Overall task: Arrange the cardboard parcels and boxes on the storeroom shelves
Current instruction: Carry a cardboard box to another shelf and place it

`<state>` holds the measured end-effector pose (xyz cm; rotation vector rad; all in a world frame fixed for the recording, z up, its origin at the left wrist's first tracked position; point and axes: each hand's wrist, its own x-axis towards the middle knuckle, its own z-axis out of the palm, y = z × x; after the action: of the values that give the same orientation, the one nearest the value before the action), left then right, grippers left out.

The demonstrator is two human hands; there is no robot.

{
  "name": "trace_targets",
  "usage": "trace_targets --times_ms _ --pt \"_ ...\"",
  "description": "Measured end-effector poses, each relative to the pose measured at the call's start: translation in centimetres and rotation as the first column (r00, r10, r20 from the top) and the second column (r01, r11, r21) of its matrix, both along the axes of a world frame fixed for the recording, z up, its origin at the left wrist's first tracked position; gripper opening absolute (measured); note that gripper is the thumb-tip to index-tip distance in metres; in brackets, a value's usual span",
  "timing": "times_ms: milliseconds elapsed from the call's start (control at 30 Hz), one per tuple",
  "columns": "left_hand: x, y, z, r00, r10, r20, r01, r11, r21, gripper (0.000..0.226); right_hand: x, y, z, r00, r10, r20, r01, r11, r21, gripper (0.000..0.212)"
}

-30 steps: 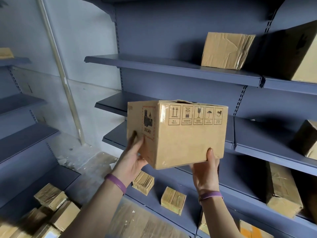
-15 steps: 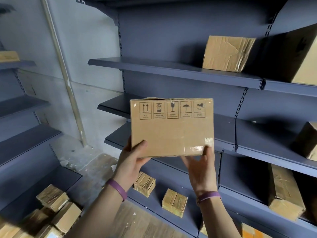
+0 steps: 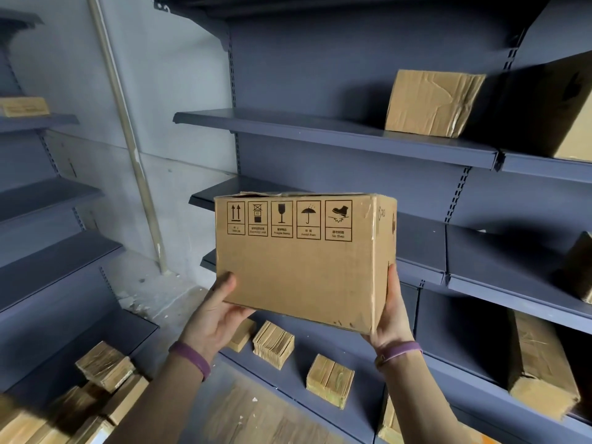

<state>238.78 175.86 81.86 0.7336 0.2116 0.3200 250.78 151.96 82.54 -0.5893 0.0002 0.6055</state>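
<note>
I hold a brown cardboard box (image 3: 301,270) with printed handling symbols in the air in front of the grey-blue shelves. My left hand (image 3: 214,312) grips its lower left corner, thumb on the front face. My right hand (image 3: 392,315) grips its lower right edge from the side. The box is upright, its printed face towards me. Behind it runs the middle shelf (image 3: 416,245); above is an upper shelf (image 3: 320,133) with a creased box (image 3: 432,102) on it.
A large box (image 3: 563,107) stands at upper right. Another box (image 3: 579,267) sits at the right edge, a long parcel (image 3: 538,363) below it. Small taped bundles (image 3: 330,379) lie on the bottom shelf. Several parcels (image 3: 105,370) are piled at lower left. More shelves (image 3: 48,248) line the left wall.
The box has turned, so its end face with the red label has swung out of view and the right side shows. My right hand has shifted to the box's right edge.
</note>
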Motion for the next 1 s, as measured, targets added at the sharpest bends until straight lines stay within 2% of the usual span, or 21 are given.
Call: trace_targets --times_ms 33,133,167,267,367,433,500,600,667,800,867,933,967,1000 --pt "-0.1 0.1 0.1 1.000 -0.005 -0.010 0.005 1.000 0.008 0.060 0.2 0.0 -0.4 1.000 -0.006 0.015 0.006 1.000 0.007 0.065" --pt "0.2 0.4 0.6 0.999 -0.042 -0.007 0.042 0.999 -0.007 0.098 0.0 0.3 -1.0 0.999 -0.030 0.011 0.029 0.997 0.070 0.062" --pt "0.3 0.3 0.7 0.999 -0.050 0.003 0.050 0.998 -0.024 0.098 -0.1 0.4 -1.2 0.999 -0.039 0.000 0.039 0.995 0.096 0.062" --pt "1.0 -0.6 0.9 1.000 -0.019 0.005 0.020 0.993 -0.115 0.060 -0.6 0.7 -1.3 0.995 -0.094 -0.015 0.095 0.984 0.149 0.061" --pt "1.7 -2.4 1.4 1.000 0.007 0.029 -0.001 0.979 -0.204 0.051 -1.3 1.0 -0.9 0.989 -0.147 -0.006 0.146 0.971 0.190 0.057" --pt "1.9 -3.7 1.6 1.000 0.010 0.023 -0.005 0.978 -0.209 0.047 -1.8 1.4 -0.7 0.985 -0.175 0.017 0.170 0.973 0.156 0.055" --pt "2.1 -4.7 1.3 0.997 -0.051 0.065 0.065 0.970 -0.236 0.052 -2.1 1.4 -0.7 0.980 -0.195 0.030 0.190 0.974 0.123 0.052" --pt "2.2 -5.3 0.2 0.982 -0.123 0.141 0.152 0.964 -0.218 0.078 -2.2 1.1 -0.8 0.980 -0.174 0.100 0.163 0.980 0.114 0.046" --pt "2.4 -5.1 -0.4 0.980 -0.137 0.145 0.163 0.969 -0.187 0.090 -2.2 0.7 -0.8 0.974 -0.160 0.161 0.158 0.987 0.022 0.044" --pt "2.6 -4.4 -0.3 0.994 -0.075 0.074 0.089 0.977 -0.193 0.075 -1.2 0.2 -1.1 0.977 -0.105 0.183 0.126 0.986 -0.108 0.063" --pt "2.4 -3.8 -0.3 0.997 -0.053 0.052 0.061 0.985 -0.162 0.070 -0.4 -0.6 -0.9 0.970 -0.189 0.152 0.206 0.973 -0.102 0.065" --pt "2.1 -3.1 -0.1 0.998 -0.057 0.028 0.060 0.989 -0.135 0.070 0.6 -1.8 -0.9 0.952 -0.274 0.134 0.288 0.953 -0.091 0.082" --pt "1.9 -2.8 0.0 0.998 -0.066 0.025 0.069 0.989 -0.133 0.070 1.0 -2.3 -1.1 0.950 -0.282 0.133 0.295 0.951 -0.096 0.083" --pt "1.8 -2.5 0.0 0.996 -0.080 0.028 0.083 0.986 -0.145 0.069 1.2 -2.7 -1.1 0.950 -0.282 0.135 0.297 0.949 -0.108 0.074"
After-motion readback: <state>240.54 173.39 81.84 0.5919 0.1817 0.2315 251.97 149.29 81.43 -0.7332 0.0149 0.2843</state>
